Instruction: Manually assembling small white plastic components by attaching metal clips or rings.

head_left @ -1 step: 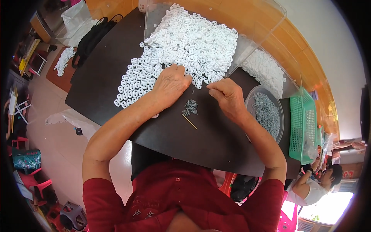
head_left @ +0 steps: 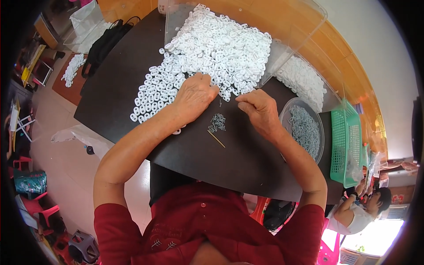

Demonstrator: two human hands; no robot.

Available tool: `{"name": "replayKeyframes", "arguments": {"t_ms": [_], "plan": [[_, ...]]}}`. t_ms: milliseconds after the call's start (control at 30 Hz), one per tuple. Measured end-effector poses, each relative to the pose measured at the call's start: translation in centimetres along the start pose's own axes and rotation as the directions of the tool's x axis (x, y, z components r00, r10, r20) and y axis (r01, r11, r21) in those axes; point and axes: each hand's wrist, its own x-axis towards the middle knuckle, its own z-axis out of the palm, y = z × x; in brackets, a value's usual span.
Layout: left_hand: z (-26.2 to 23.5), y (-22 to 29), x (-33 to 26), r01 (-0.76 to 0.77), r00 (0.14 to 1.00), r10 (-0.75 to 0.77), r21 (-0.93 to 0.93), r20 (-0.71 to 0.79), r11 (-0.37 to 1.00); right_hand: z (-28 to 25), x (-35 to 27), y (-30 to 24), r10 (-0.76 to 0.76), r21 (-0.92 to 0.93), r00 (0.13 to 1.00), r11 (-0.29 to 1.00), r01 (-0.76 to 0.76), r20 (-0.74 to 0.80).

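White plastic oval pieces with two holes [head_left: 221, 44] are heaped on the dark table, spilling from a clear bin lying at the far side. At the near edge of the heap my left hand [head_left: 196, 93] is closed, fingertips turned down and hidden behind the knuckles. My right hand [head_left: 260, 110] is closed in a pinch just right of it; anything between thumb and forefinger is too small to make out. Between and below the hands lie a small pile of grey screws [head_left: 217, 123] and a thin yellow stick [head_left: 216, 138]. One loose screw [head_left: 220, 103] lies nearer the heap.
A round clear tub of screws [head_left: 304, 130] sits beside my right forearm. Beyond it are a green plastic basket [head_left: 346, 145] and a clear box of white pieces [head_left: 302, 81]. A black bag [head_left: 104, 44] rests beyond the table's left edge. Another person [head_left: 357, 212] sits at the right.
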Motion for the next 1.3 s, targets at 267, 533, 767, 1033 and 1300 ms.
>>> {"name": "replayKeyframes", "arguments": {"t_ms": [267,533,767,1033,1300], "plan": [[-0.3,0.0,-0.7,0.015,1.000,-0.015,-0.124,0.003,0.992,2.1,0.8,0.1,-0.013,-0.005,0.999,1.000,0.013,0.038],[-1.4,0.7,-2.7,0.063,0.997,-0.068,-0.167,-0.025,0.984,4.0,1.7,0.8,-0.307,-0.182,0.945,0.929,0.323,0.112],[-3.3,2.1,-4.5,0.185,0.964,-0.244,-0.403,-0.101,0.896,3.5,2.2,-0.4,-0.425,-0.247,0.875,0.845,0.475,0.230],[-4.5,3.2,-6.7,0.431,0.813,-0.560,-0.808,0.155,0.401,3.0,2.4,-0.7,-0.396,-0.199,0.893,0.878,0.436,0.212],[-4.3,3.9,-8.0,0.442,0.767,-0.590,-0.874,0.252,0.202,3.1,2.6,0.6,-0.324,-0.140,0.938,0.930,0.340,0.126]]}}
